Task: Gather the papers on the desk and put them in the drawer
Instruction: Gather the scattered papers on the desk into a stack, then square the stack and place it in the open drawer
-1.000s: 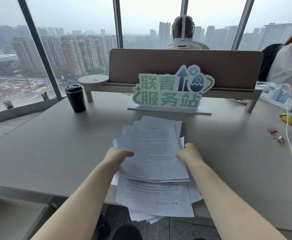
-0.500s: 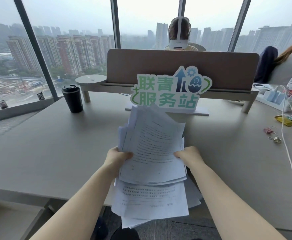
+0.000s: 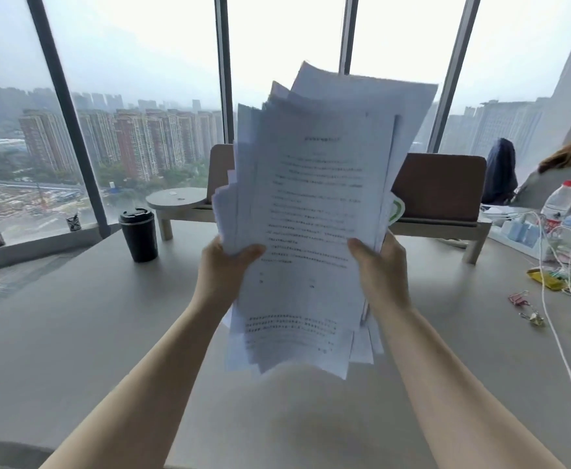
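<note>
A loose stack of printed white papers [image 3: 314, 211] is held upright in the air above the grey desk [image 3: 74, 333], its sheets fanned and uneven. My left hand [image 3: 225, 269] grips the stack's left edge, thumb on the front sheet. My right hand [image 3: 380, 269] grips the right edge the same way. The bottom edges of the sheets hang clear of the desk top. No drawer is in view.
A black lidded cup [image 3: 138, 235] stands at the back left. A brown divider [image 3: 443, 184] on a low shelf crosses the back, with a green sign mostly hidden behind the papers. At the right lie a water bottle [image 3: 556, 204], white cables [image 3: 555, 319] and binder clips [image 3: 528, 309].
Both hands have lifted the papers off the desk and tilted them upright in front of the camera. The view has tilted upward, and the stack now hides the sign and the person behind.
</note>
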The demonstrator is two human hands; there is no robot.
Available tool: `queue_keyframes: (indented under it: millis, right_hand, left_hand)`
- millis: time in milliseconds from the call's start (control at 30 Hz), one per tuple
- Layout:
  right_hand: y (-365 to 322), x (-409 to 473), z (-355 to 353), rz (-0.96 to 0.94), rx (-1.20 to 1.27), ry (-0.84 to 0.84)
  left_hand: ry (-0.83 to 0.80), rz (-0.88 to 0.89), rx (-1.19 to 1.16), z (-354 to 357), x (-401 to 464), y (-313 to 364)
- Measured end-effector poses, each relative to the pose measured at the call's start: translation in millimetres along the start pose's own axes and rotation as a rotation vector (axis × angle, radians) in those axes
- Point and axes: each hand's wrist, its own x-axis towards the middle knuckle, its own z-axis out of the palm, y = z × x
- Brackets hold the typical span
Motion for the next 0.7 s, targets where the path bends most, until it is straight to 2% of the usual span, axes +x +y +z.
queue_keyframes:
  millis: [133, 333, 533, 633, 700]
  right_hand:
    - [-27, 14, 4, -0.11, 0.063, 0.016]
    - [14, -9, 2, -0.039, 0.015, -0.038]
    - [26, -13, -2, 0.02, 0.127, 0.032]
    - [27, -10, -2, 0.048, 0.106, -0.026]
    - [26, -8, -1, 0.088, 0.098, -0.147]
  left_hand:
    - [0.057, 0.08, 0.024, 6, 19, 25]
    - [-0.06, -0.03, -0.13, 5, 0, -20]
    - [-0.087, -0.124, -0.185, -3, -13, -41]
    - [-0.167, -0.16, -0.198, -6, -15, -45]
    - [-0.201, -0.176, -0.171, -5, -16, -47]
